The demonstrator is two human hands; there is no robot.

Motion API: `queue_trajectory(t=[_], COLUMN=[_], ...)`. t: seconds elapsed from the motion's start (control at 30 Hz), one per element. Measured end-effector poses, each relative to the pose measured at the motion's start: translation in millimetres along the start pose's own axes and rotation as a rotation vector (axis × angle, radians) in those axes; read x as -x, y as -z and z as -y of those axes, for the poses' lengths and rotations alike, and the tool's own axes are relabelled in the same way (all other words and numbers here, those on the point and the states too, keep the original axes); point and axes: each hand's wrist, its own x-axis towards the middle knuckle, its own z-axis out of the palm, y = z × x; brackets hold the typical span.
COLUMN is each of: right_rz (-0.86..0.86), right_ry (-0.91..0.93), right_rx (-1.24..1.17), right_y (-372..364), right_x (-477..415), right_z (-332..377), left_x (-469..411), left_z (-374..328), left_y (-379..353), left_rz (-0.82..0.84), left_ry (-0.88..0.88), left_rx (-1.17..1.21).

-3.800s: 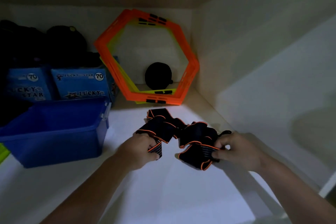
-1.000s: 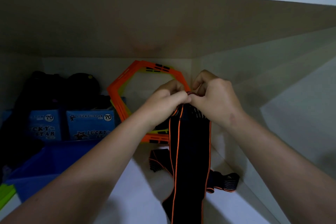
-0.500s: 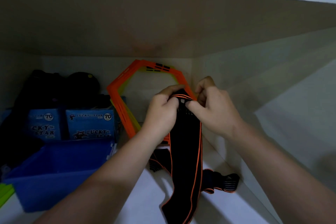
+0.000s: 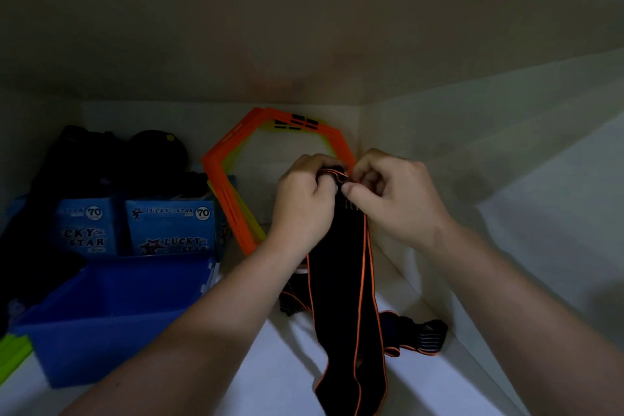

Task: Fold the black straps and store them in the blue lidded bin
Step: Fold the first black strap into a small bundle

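A long black strap (image 4: 344,280) with orange edging hangs down from both my hands, held up over the white shelf. My left hand (image 4: 304,203) and my right hand (image 4: 391,196) pinch its top end together, fingers closed on the folded tip. Its lower end droops toward the shelf's front. More black straps (image 4: 418,334) lie loose on the shelf behind it, partly hidden. The blue bin (image 4: 111,317) stands open at the left, apart from my hands; no lid is visible.
Orange and yellow hexagonal rings (image 4: 229,192) lean against the back wall. Blue "Lucky Star" boxes (image 4: 169,230) and dark bags (image 4: 101,159) sit behind the bin. The cabinet's side wall (image 4: 506,213) is close on the right, and a shelf runs overhead.
The straps were on the shelf under both hands; one now hangs lifted. In the last second my hands lowered slightly and reworked the grip on its top end.
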Motion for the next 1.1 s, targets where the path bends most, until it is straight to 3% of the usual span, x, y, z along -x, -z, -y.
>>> queue_trajectory(t=[0.17, 0.3, 0.5, 0.63, 0.73, 0.8, 0.93, 1.0, 1.1], right_rz=[-0.019, -0.045, 0.004, -0.033, -0.061, -0.055, -0.070, -0.090, -0.087], right_ry=[0.018, -0.008, -0.016, 0.008, 0.001, -0.031, -0.115, -0.097, -0.088], right_rx=[0.042, 0.137, 0.120, 0.081, 0.023, -0.008, -0.076, -0.046, -0.015], right_y=[-1, -1, -1, 3, 7, 8, 8, 9, 8], right_x=[-3, -4, -11, -20, -24, -25, -23, -24, -23], right_z=[4, 3, 12, 23, 28, 30, 27, 24, 19], left_x=[0, 0, -6, -7, -2, 5, 14, 16, 18], left_z=[1, 10, 14, 11, 17, 27, 33, 33, 37], left_y=[2, 13, 21, 25, 31, 34, 26, 20, 14], left_rz=[0.018, 0.127, 0.115, 0.121, 0.414, 0.643, 0.866, 0.951, 0.943], left_ry=[0.056, 0.066, -0.008, 0.198, 0.514, 0.606, 0.576, 0.534, 0.538], left_rx=[0.058, 0.111, 0.073, 0.391, 0.689, 0.856, 1.228, 1.281, 1.258])
